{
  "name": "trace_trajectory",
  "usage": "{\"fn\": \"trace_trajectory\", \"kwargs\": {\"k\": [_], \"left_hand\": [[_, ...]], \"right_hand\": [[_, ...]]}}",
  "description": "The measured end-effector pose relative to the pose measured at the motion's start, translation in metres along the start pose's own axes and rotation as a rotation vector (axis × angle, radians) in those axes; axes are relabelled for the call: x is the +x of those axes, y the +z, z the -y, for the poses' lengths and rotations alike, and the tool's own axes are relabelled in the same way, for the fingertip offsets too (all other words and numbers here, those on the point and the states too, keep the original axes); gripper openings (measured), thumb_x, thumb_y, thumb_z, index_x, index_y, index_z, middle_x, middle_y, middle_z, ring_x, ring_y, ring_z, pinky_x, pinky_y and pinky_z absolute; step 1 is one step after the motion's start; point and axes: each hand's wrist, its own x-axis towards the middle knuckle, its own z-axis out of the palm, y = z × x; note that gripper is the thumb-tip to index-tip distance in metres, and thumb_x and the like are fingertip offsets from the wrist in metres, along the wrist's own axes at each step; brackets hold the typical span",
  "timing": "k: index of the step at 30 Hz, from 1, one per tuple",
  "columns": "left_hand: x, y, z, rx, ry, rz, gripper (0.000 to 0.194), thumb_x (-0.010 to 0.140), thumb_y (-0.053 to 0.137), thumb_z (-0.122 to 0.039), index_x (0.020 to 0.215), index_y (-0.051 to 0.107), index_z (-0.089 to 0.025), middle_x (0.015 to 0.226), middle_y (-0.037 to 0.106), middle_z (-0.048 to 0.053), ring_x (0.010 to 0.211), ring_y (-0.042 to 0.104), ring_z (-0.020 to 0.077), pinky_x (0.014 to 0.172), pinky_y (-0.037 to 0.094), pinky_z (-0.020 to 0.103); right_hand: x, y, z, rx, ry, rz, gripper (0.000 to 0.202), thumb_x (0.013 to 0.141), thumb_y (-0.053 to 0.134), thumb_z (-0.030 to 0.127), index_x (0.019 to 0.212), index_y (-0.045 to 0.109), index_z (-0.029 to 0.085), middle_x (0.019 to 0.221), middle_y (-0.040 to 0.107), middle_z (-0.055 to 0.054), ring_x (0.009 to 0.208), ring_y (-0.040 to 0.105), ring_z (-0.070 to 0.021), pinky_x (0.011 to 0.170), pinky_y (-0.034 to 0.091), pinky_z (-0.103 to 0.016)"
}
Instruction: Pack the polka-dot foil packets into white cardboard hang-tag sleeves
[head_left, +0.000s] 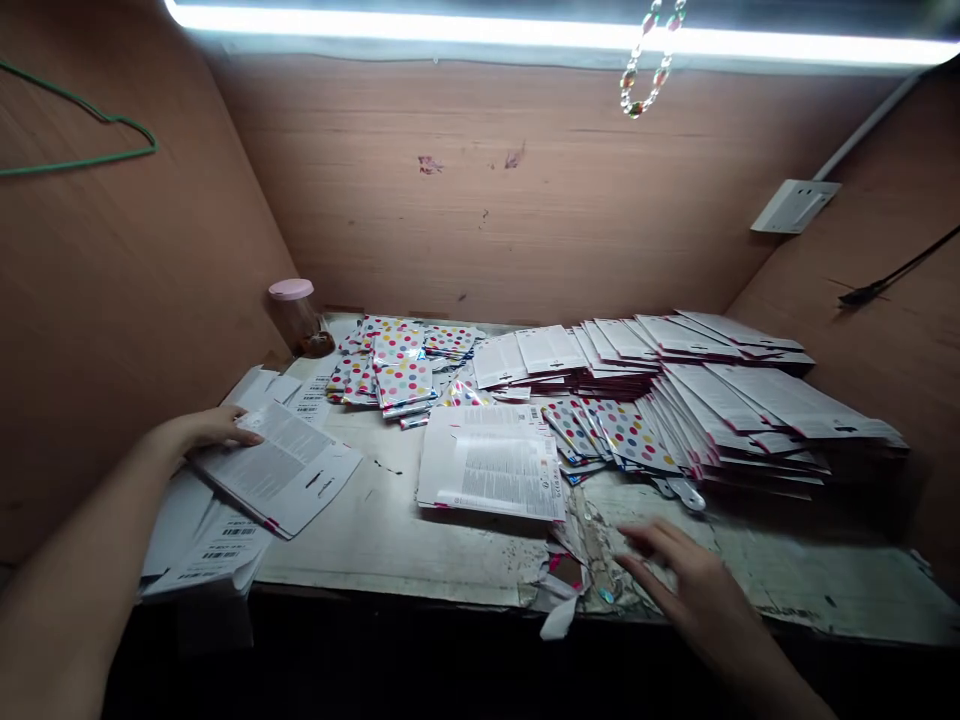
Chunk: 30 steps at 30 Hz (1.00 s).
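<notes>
At the left of the table, my left hand (208, 430) grips the edge of a white printed cardboard sleeve (296, 475), thumb on top. Sheets of barcode labels (217, 545) lie partly beneath it. My right hand (694, 580) is over the front edge at the right, slightly blurred, thumb and fingers apart with nothing visible between them. Between the hands a further white printed sleeve (491, 470) lies flat on the table. Polka-dot packets (619, 435) sit just behind my right hand, next to a small white-handled tool (686, 493).
Many white sleeves are stacked (742, 400) at the back right. More polka-dot packets (401, 370) lie at the back left, near a pink-lidded jar (300, 320). Wooden panels enclose the sides and back. A torn strip (559, 615) hangs over the front edge.
</notes>
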Motion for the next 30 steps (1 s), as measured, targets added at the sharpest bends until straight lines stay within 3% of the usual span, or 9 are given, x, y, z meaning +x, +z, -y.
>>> {"fn": "trace_trajectory", "kwargs": {"k": [2, 4, 7, 9, 11, 13, 16, 25, 30], "left_hand": [[-0.009, 0.012, -0.010, -0.061, -0.058, 0.042, 0.028, 0.049, 0.077, -0.023, 0.054, 0.050, -0.018, 0.072, 0.064, 0.005, 0.086, 0.066, 0.0367, 0.076, 0.050, 0.048], [-0.035, 0.029, -0.022, -0.153, -0.086, 0.097, 0.025, 0.054, 0.077, -0.024, 0.063, 0.054, -0.017, 0.085, 0.067, 0.005, 0.096, 0.067, 0.0326, 0.079, 0.051, 0.040], [-0.112, 0.076, -0.036, -0.315, -0.101, 0.245, 0.038, 0.051, 0.083, -0.033, 0.080, 0.064, -0.017, 0.088, 0.069, 0.006, 0.093, 0.069, 0.0309, 0.080, 0.054, 0.038], [-0.174, 0.120, -0.040, -0.468, -0.156, 0.471, 0.044, 0.058, 0.082, -0.041, 0.091, 0.067, -0.014, 0.089, 0.072, 0.012, 0.084, 0.071, 0.0304, 0.078, 0.055, 0.043], [-0.225, 0.167, -0.044, -1.004, -0.480, 0.765, 0.043, 0.070, 0.076, -0.042, 0.099, 0.064, -0.013, 0.102, 0.070, 0.019, 0.097, 0.070, 0.0310, 0.095, 0.048, 0.048], [-0.254, 0.205, -0.050, -1.379, -0.628, 0.754, 0.034, 0.075, 0.074, -0.032, 0.102, 0.061, -0.015, 0.110, 0.068, 0.017, 0.111, 0.064, 0.0281, 0.107, 0.038, 0.044], [-0.260, 0.234, -0.065, -1.654, -0.605, 0.632, 0.032, 0.080, 0.065, -0.020, 0.112, 0.059, -0.018, 0.125, 0.062, 0.013, 0.126, 0.054, 0.0237, 0.114, 0.032, 0.038], [-0.266, 0.242, -0.091, -1.899, -0.689, 0.569, 0.049, 0.082, 0.056, -0.008, 0.130, 0.052, -0.012, 0.125, 0.064, 0.014, 0.125, 0.054, 0.0260, 0.111, 0.037, 0.041], [-0.272, 0.239, -0.097, -1.792, -0.525, 0.513, 0.045, 0.079, 0.063, -0.011, 0.123, 0.058, -0.019, 0.124, 0.065, 0.009, 0.125, 0.054, 0.0252, 0.111, 0.037, 0.042]], "right_hand": [[0.067, 0.007, 0.042, -0.023, -0.223, 0.065, 0.046, 0.084, 0.062, 0.045, 0.123, 0.059, 0.021, 0.123, 0.061, -0.012, 0.115, 0.058, -0.0272, 0.098, 0.047, -0.042], [0.131, 0.024, 0.066, -0.105, -0.328, 0.280, 0.085, 0.068, 0.078, 0.047, 0.139, 0.044, 0.015, 0.145, 0.042, -0.018, 0.135, 0.038, -0.0306, 0.111, 0.033, -0.044], [0.206, 0.055, 0.079, -0.299, -0.268, 0.508, 0.124, 0.049, 0.087, 0.052, 0.149, 0.024, 0.013, 0.156, 0.018, -0.021, 0.145, 0.013, -0.0339, 0.118, 0.009, -0.048], [0.237, 0.070, 0.083, -0.370, -0.220, 0.574, 0.133, 0.042, 0.088, 0.054, 0.149, 0.022, 0.013, 0.155, 0.019, -0.023, 0.144, 0.012, -0.0380, 0.117, 0.003, -0.053], [0.254, 0.079, 0.086, -0.395, -0.190, 0.589, 0.132, 0.034, 0.090, 0.054, 0.145, 0.031, 0.012, 0.151, 0.024, -0.025, 0.141, 0.016, -0.0435, 0.115, 0.007, -0.057], [0.258, 0.083, 0.090, -0.412, -0.172, 0.595, 0.124, 0.031, 0.089, 0.055, 0.137, 0.042, 0.011, 0.148, 0.027, -0.024, 0.139, 0.019, -0.0458, 0.112, 0.018, -0.056], [0.251, 0.088, 0.096, -0.416, -0.186, 0.602, 0.111, 0.034, 0.089, 0.057, 0.127, 0.049, 0.010, 0.140, 0.034, -0.023, 0.133, 0.027, -0.0440, 0.106, 0.032, -0.049], [0.211, 0.085, 0.111, -0.387, -0.201, 0.489, 0.097, 0.037, 0.089, 0.048, 0.117, 0.049, 0.009, 0.128, 0.045, -0.029, 0.121, 0.041, -0.0473, 0.097, 0.035, -0.055], [0.182, 0.044, 0.121, -0.241, -0.328, 0.382, 0.074, 0.066, 0.076, 0.030, 0.128, 0.038, 0.018, 0.122, 0.054, -0.014, 0.113, 0.054, -0.0293, 0.094, 0.039, -0.040]]}}
